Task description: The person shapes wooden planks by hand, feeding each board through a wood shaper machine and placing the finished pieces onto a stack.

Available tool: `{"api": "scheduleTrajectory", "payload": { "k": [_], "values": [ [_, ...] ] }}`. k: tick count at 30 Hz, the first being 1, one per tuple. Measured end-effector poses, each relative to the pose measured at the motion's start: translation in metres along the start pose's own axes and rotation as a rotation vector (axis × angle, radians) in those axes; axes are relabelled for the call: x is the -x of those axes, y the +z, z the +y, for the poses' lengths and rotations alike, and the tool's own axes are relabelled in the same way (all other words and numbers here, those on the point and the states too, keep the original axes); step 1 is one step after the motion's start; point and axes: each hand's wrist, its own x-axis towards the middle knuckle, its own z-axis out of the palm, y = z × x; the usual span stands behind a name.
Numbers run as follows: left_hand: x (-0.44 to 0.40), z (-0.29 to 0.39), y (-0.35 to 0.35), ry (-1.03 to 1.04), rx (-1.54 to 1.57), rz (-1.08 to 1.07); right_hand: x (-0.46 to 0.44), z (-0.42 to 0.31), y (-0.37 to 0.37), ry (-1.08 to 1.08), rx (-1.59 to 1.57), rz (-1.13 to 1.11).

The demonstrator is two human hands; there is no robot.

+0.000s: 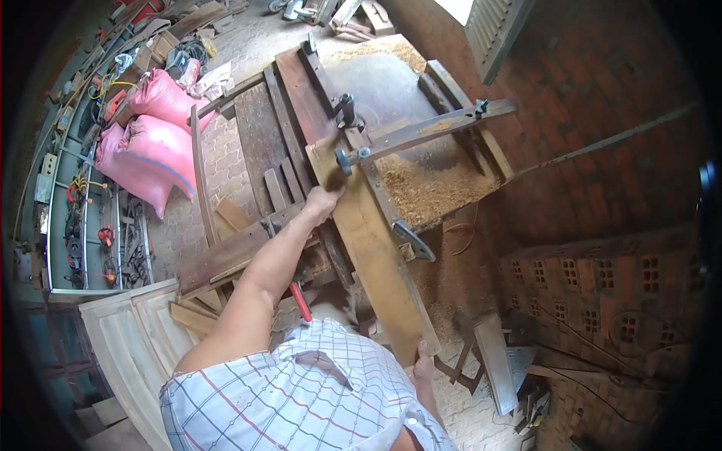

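A long yellowish-brown wooden board lies along the wooden fence of a woodworking machine table, its near end reaching back beside my body. My left hand is closed on the board's left edge, close to the dark round knob of the clamp; some of its fingers are hidden. At the near end, my right hand grips the board with the thumb on top and the fingers underneath, out of sight. A dark upright post stands beyond the board's far end. A wooden crossbar spans the table.
Wood shavings are heaped on the table's right side. Pink sacks stand at the left, near shelves of tools. A red handle sticks out by my waist. Pale door panels lean at lower left; a brick wall rises at right.
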Motion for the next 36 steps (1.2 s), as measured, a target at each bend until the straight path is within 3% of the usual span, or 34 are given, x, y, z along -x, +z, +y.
{"api": "scheduleTrajectory", "payload": {
  "k": [4,17,25,29,32,36],
  "values": [
    [-0.018,0.015,-0.018,0.004,0.006,0.022,-0.008,0.007,0.013,0.107,-0.257,-0.001],
    [-0.072,0.020,-0.035,0.083,-0.057,0.093,-0.038,0.013,0.050,0.194,-0.258,0.084],
    [-0.106,0.039,-0.067,0.122,-0.064,0.091,-0.052,0.000,0.108,0.211,-0.206,0.091],
    [-0.141,0.049,-0.086,0.142,-0.065,0.120,-0.063,-0.011,0.154,0.189,-0.232,-0.003],
    [-0.156,0.069,-0.102,0.120,-0.082,0.142,-0.086,0.002,0.171,0.286,-0.253,-0.057],
    [-0.180,0.099,-0.133,0.090,-0.091,0.191,-0.094,-0.016,0.234,0.266,-0.201,0.039]
  ]
}}
